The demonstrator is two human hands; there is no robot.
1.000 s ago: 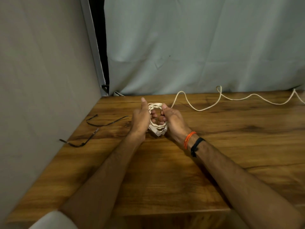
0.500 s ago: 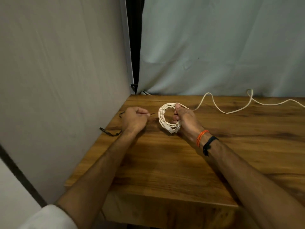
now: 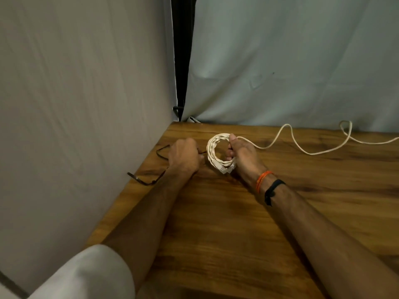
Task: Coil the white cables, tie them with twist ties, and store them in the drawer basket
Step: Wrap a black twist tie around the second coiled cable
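My right hand [image 3: 241, 156] grips a coiled white cable [image 3: 212, 152] that stands on edge on the wooden table [image 3: 237, 223], its plugs at the bottom. Just left of the coil, my left hand [image 3: 184, 155] is closed on a dark twist tie [image 3: 160, 151] lying near the table's left edge. A second dark twist tie [image 3: 143, 180] lies nearer me by that edge. Another white cable [image 3: 302, 147] runs loose from behind my right hand along the back of the table to the right.
Grey cloth walls [image 3: 86, 104] close off the left and back of the table. The table's left edge runs diagonally close to my left hand. No drawer basket is in view.
My left hand let go of the coil, moved left and closed on a twist tie. The right hand now holds the coil alone. The view swung left.
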